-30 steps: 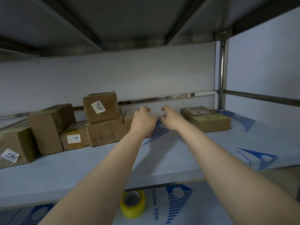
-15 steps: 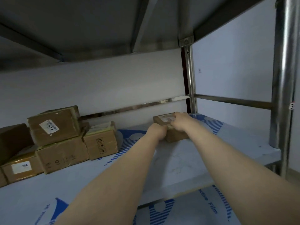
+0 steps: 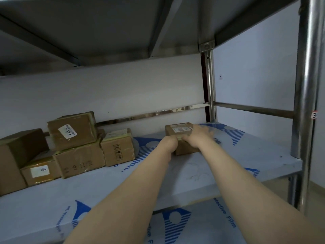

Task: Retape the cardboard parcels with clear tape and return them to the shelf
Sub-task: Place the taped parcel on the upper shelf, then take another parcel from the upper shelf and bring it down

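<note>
Left hand [image 3: 169,144] and right hand [image 3: 197,138] both gripping small parcel [image 3: 178,129], centre-right of frame, parcel resting on shelf [image 3: 246,159]

One view: head-worn wide-angle camera, close before the shelf [image 3: 263,155], facing forward and slightly down toward its rear right corner; parcel [image 3: 187,150] near centre, upper deck [image 3: 105,23] underside filling the top.

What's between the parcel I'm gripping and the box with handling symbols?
Nothing but bare shelf with blue-printed film separates the parcel from that box, per the head view.
</note>
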